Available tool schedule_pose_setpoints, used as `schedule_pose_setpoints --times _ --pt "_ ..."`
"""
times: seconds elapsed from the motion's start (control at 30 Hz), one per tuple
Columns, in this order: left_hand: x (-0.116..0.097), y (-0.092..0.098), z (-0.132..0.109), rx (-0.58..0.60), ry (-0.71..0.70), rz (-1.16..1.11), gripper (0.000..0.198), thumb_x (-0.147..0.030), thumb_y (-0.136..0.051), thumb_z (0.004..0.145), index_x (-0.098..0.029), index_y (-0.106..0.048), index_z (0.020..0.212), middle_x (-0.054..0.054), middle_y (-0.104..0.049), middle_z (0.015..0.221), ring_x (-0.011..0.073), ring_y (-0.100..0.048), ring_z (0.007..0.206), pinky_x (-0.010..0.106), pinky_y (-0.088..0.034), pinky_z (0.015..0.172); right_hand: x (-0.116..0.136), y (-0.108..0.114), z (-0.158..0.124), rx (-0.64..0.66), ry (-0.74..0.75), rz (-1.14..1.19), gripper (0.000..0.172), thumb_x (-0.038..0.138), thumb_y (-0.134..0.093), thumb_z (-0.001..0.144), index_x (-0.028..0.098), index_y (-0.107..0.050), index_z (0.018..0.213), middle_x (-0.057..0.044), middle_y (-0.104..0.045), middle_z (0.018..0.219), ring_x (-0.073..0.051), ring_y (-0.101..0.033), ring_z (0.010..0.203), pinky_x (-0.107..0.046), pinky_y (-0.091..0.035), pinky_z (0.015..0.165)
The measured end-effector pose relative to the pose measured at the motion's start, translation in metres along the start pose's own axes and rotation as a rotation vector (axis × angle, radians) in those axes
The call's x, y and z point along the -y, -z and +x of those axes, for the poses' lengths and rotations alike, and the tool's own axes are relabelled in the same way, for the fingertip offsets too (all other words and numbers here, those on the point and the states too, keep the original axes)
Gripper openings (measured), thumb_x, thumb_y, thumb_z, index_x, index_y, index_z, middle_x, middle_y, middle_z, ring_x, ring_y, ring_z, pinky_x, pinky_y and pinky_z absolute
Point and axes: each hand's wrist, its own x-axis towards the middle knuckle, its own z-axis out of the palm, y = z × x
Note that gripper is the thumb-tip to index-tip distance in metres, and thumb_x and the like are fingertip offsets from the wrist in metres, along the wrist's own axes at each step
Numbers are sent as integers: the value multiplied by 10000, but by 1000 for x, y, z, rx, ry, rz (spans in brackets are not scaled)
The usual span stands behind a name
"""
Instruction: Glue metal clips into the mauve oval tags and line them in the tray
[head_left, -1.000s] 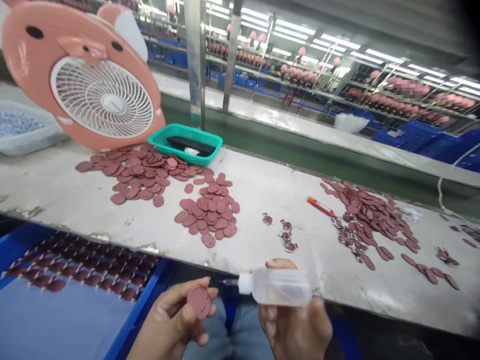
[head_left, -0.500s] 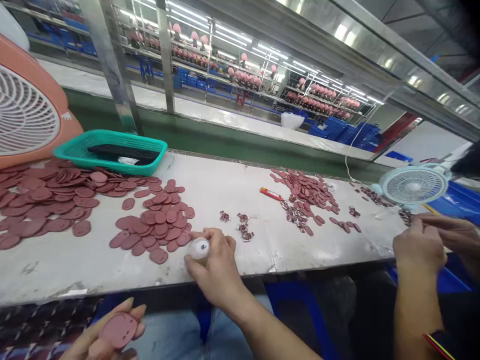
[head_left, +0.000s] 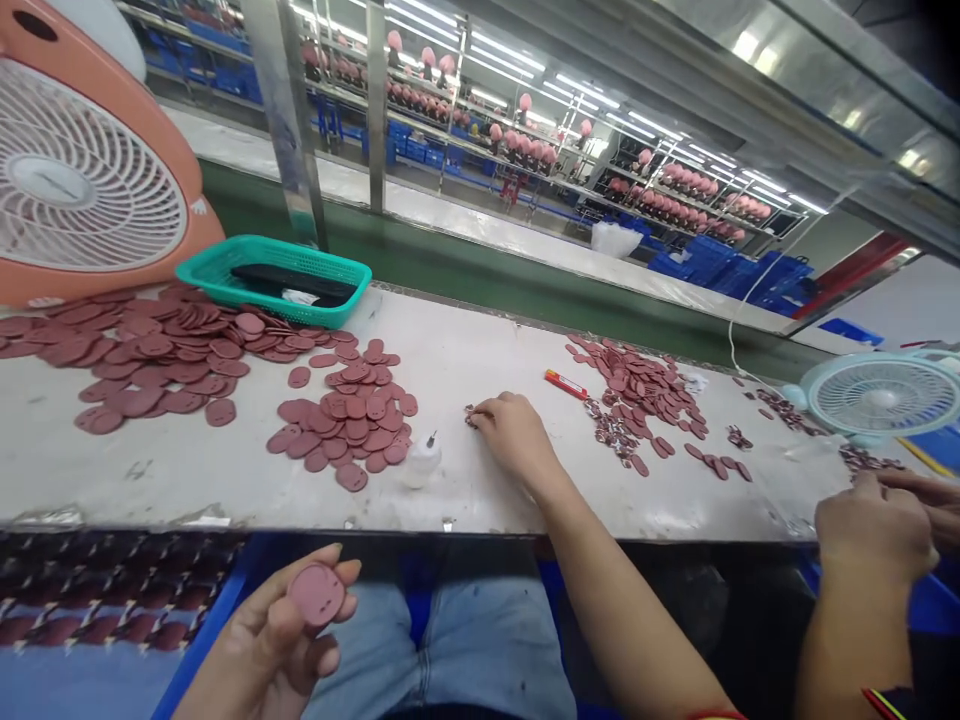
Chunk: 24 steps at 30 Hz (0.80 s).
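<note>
My left hand (head_left: 281, 625) is closed around a flat, dark pink oval piece (head_left: 316, 595) with small holes, held below the table's front edge. On the table, my right hand (head_left: 514, 435) reaches down with its fingertips pinched together at some tiny dark-and-white pieces (head_left: 470, 416); the hand hides most of them, and what lies between the fingers is too small to make out. A small clear bottle with a white top and thin tip (head_left: 424, 460) stands upright left of my right hand. Beside it lies a heap of pink ovals (head_left: 345, 420).
A larger heap of ovals (head_left: 150, 360) lies before an orange fan (head_left: 97, 160) and a green basket (head_left: 345, 312). Rightward are a red tube (head_left: 565, 384), more ovals (head_left: 645, 385), tiny pieces (head_left: 615, 435), a blue fan (head_left: 877, 395) and a co-worker's hands (head_left: 874, 520).
My right hand has let go of the bottle, which now stands on the table, and has moved right to the tiny pieces. My left hand still holds the oval. The view has shifted.
</note>
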Motion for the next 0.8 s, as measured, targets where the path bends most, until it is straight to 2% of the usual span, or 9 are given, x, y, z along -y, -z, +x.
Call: schedule_pose_setpoints --times 0.1,0.2,0.3,0.33,0.4,0.53,0.8 --pt "-2 -6 -7 -9 53 -9 489 -399 -1022 392 -219 -820 799 20 -813 768 125 -711 585 101 -493 405 0 1 -12 -35 5 78 164 317 -661 959 157 -684 989 -64 -716 1031 -214 -680 985 -454 -542 949" --pt "-6 -10 -14 -34 133 27 546 -492 -1003 354 -203 -826 781 19 -770 706 111 -677 574 109 -495 420 12 10 -45 -65 19 249 206 360 -620 959 169 -677 1007 -85 -747 981 -206 -711 874 -398 -587 855" --pt "-8 -11 -18 10 185 49 528 -517 -993 375 -194 -831 760 24 -734 673 107 -653 576 118 -502 441 38 16 -86 74 119 500 242 440 -662 915 207 -694 974 -48 -766 923 -180 -738 813 -291 -618 714" --pt "-8 -11 -19 35 195 59 524 -525 -987 391 -193 -833 766 27 -728 675 108 -649 580 121 -505 448 48 15 -98 168 167 648 190 394 -700 900 217 -709 970 -34 -770 906 -170 -745 807 -268 -617 704" --pt "-9 -10 -19 97 216 76 523 -551 -971 426 -187 -838 777 26 -708 664 109 -632 582 125 -508 456 65 11 -115 284 239 792 99 270 -743 878 234 -732 969 -6 -777 889 -137 -744 777 -221 -605 701" --pt "-10 -8 -20 204 238 86 497 -580 -950 492 -171 -833 750 13 -654 636 95 -577 575 122 -505 465 80 2 -123 282 353 712 104 176 -766 861 222 -746 952 18 -777 844 -95 -717 720 -182 -571 703" --pt "-7 -1 -19 199 243 84 463 -545 -945 555 -156 -834 780 20 -657 667 94 -586 585 129 -506 477 80 4 -117 305 436 614 83 172 -757 877 207 -745 951 29 -772 811 -89 -710 707 -181 -545 700"
